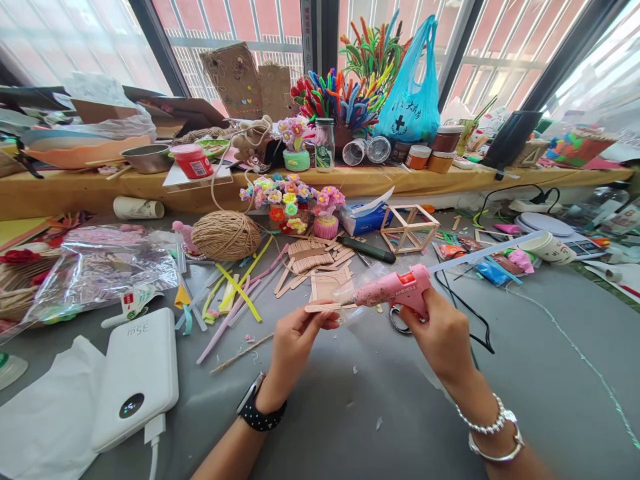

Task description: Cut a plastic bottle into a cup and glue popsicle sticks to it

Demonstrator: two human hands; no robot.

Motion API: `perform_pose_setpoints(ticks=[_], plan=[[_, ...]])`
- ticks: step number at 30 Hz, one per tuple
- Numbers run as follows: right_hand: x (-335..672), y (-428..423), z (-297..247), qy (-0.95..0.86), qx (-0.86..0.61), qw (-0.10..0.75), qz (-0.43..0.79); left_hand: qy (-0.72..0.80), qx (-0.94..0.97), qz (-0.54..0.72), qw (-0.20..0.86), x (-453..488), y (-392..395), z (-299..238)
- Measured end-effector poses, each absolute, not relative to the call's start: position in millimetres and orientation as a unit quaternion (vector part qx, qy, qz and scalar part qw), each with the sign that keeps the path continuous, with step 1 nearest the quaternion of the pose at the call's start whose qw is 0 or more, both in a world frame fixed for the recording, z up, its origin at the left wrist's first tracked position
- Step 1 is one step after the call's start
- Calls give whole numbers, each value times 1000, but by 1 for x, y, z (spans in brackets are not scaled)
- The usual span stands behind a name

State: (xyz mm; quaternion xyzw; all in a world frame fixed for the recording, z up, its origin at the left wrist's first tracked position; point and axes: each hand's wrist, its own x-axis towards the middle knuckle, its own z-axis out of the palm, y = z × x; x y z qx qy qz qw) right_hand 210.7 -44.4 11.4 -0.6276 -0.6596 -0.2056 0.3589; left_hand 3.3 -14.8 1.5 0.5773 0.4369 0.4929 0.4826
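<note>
In the middle of the head view my left hand [299,337] pinches a wooden craft stick [323,307] between thumb and fingers, holding it roughly level above the table. My right hand [443,333] is wrapped around the handle of a pink hot glue gun [393,291], a clear glue stick [487,252] jutting from its back. The gun's nozzle points left and sits at the stick's right end; whether they touch I cannot tell. Just behind lie a square of joined craft sticks [331,285] and a bundle of loose craft sticks [311,257]. Scissors [399,321] show partly below the gun.
A ball of twine [226,236], yellow and pink strips [244,293] and a white power bank [137,380] are on the left. An open wooden cube frame [410,228] stands behind the glue gun. A black cord [483,323] runs right of my right hand. Craft supplies crowd the ledge [240,190].
</note>
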Motion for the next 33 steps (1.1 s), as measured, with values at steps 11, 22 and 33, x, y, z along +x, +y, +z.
perform_pose_setpoints(ticks=[11,22,33], plan=[[213,-44,12,-655,-630,358,-213,425,570,511,484,3,-15,2],[214,-43,12,-649,-637,362,-203,416,565,523,483,3,-16,1],[215,-43,11,-647,-641,362,-199,423,557,533,477,3,-16,3]])
